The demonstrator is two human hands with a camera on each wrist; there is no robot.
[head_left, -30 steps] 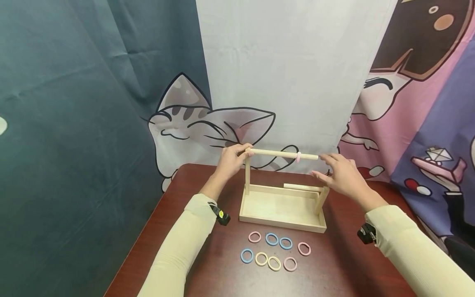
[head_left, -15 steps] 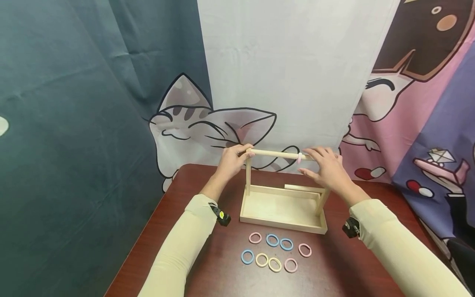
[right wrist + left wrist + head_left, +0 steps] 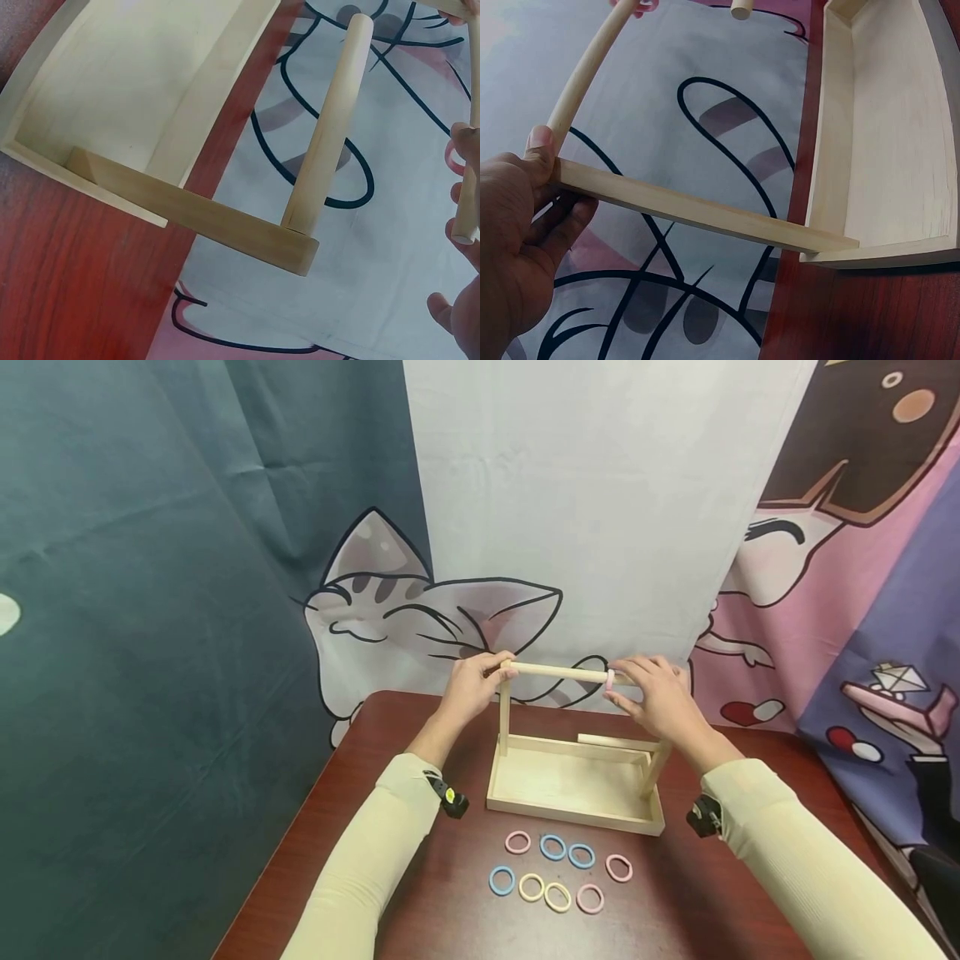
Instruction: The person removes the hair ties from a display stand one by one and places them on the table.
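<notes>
A wooden stand has a shallow tray, a tall left post and a shorter right post. My left hand grips the top of the tall post, where an upper dowel joins it; thumb and fingers wrap this corner in the left wrist view. A pink ring encircles the upper dowel near its free right end. My right hand pinches this ring between thumb and fingers, partly covering the dowel's end. A lower dowel juts leftward from the shorter post.
Several loose rings lie on the dark red table before the tray: pink, blue and yellow ones. Behind the table hangs a printed curtain with a cartoon cat.
My right hand has moved left from beyond the dowel's free end onto the pink ring and closed its fingers on it. My left hand has kept its grip on the post top.
</notes>
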